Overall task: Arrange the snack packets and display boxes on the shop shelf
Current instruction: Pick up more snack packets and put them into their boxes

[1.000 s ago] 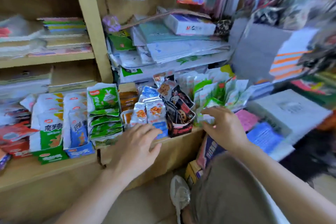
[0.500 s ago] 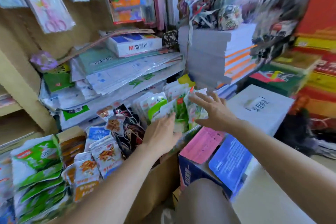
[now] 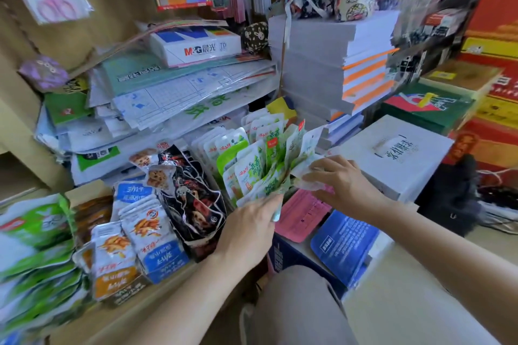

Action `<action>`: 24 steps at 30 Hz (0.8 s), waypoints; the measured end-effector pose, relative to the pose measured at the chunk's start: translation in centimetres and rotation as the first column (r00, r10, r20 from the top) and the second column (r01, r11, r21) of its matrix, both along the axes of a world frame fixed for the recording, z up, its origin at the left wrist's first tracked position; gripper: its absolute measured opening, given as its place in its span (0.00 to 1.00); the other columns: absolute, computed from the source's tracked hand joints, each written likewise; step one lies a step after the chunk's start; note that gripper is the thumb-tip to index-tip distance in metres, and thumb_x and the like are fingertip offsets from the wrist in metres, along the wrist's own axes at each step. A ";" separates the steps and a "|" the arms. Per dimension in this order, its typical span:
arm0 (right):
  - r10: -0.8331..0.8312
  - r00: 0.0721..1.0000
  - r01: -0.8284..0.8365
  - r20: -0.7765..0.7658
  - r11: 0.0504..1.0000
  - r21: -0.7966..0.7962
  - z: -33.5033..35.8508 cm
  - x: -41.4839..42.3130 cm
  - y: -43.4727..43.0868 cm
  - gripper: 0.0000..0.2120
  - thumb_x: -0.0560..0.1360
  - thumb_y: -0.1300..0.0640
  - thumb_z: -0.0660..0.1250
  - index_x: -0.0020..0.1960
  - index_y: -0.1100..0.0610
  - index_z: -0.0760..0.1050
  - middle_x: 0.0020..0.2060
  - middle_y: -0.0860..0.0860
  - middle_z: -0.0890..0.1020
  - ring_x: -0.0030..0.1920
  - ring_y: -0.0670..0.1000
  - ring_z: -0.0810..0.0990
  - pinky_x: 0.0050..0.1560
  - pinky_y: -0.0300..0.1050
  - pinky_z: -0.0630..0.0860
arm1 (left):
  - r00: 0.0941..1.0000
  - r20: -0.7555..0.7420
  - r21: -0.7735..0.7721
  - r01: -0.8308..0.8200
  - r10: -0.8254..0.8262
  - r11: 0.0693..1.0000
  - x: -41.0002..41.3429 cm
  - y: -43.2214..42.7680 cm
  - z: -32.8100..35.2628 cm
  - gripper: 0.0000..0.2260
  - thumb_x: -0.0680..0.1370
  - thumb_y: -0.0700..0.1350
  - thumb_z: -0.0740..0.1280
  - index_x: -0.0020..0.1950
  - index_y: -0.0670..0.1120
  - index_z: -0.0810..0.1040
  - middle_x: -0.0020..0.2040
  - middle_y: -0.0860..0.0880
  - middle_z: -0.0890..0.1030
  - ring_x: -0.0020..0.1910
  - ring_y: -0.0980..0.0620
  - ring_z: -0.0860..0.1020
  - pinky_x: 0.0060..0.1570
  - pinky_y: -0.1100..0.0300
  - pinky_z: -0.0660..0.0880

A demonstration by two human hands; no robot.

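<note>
Both hands now reach the fanned green-and-white foil snack packets; left hand grip wraps their near ends, right hand grip pinches the rightmost one.

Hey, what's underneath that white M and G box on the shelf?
The M&G box rests on a slanted pile of plastic-wrapped paper sheets, a teal one near the top. The pile's lower layers are covered.

Both hands now on green packets.
</note>
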State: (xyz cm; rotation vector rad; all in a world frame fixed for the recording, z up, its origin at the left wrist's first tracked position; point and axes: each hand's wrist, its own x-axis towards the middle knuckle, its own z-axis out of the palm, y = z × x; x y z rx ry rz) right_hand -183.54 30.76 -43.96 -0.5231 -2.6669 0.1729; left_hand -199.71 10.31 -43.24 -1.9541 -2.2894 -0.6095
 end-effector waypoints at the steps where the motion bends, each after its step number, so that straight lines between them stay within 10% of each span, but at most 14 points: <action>1: -0.010 1.000 0.010 0.005 1.000 -0.015 0.1 -0.2 -0.2 0.19 0.74 0.50 0.74 0.63 0.44 0.78 0.62 0.48 0.77 0.64 0.56 0.72 0.57 0.60 0.71 | 1.000 0.014 -0.001 -0.018 0.018 1.000 -0.4 0.3 0.5 0.20 0.80 0.39 0.65 0.72 0.51 0.74 0.53 0.49 0.85 0.50 0.47 0.83 0.47 0.50 0.81; 5: -0.040 0.998 0.043 0.038 0.997 -0.058 -0.2 -0.8 -1.2 0.23 0.75 0.48 0.70 0.68 0.45 0.72 0.69 0.48 0.71 0.70 0.54 0.66 0.60 0.59 0.68 | 0.993 -0.045 0.031 -0.106 0.107 0.994 -2.2 1.8 2.6 0.16 0.83 0.44 0.63 0.71 0.52 0.76 0.51 0.48 0.85 0.49 0.47 0.82 0.47 0.54 0.79; 10: -0.045 0.999 0.047 0.024 0.992 -0.114 -1.8 -0.6 -2.1 0.29 0.72 0.45 0.70 0.71 0.44 0.68 0.72 0.46 0.67 0.74 0.51 0.61 0.61 0.56 0.67 | 0.986 -0.151 0.007 -0.071 0.072 0.997 -3.6 5.2 3.9 0.28 0.82 0.46 0.64 0.80 0.47 0.60 0.78 0.50 0.67 0.75 0.50 0.65 0.71 0.56 0.65; 14: -0.055 0.998 0.053 -0.010 0.987 -0.150 -2.1 -0.7 -2.1 0.28 0.71 0.43 0.69 0.70 0.43 0.69 0.72 0.45 0.68 0.74 0.50 0.62 0.62 0.55 0.67 | 0.965 0.242 -0.227 -0.044 0.100 0.973 -2.5 9.7 4.9 0.43 0.80 0.48 0.68 0.82 0.48 0.39 0.83 0.48 0.47 0.81 0.47 0.51 0.78 0.51 0.56; 20: -0.156 0.957 0.072 -0.245 0.944 -0.322 -1.6 0.8 -0.6 0.30 0.67 0.54 0.69 0.68 0.46 0.65 0.63 0.41 0.69 0.58 0.47 0.77 0.52 0.56 0.76 | 0.990 0.088 -0.247 0.131 -0.112 0.960 0.1 10.1 2.7 0.23 0.81 0.42 0.59 0.76 0.53 0.68 0.74 0.50 0.72 0.71 0.46 0.71 0.69 0.49 0.71; 24: -0.152 0.988 0.154 0.024 0.978 -0.142 0.7 0.4 1.0 0.44 0.65 0.42 0.66 0.78 0.37 0.53 0.79 0.46 0.53 0.71 0.53 0.63 0.65 0.58 0.67 | 0.977 0.160 -0.191 0.171 -0.141 0.967 -1.1 9.0 1.1 0.20 0.84 0.49 0.54 0.75 0.57 0.70 0.74 0.56 0.72 0.71 0.50 0.72 0.67 0.51 0.72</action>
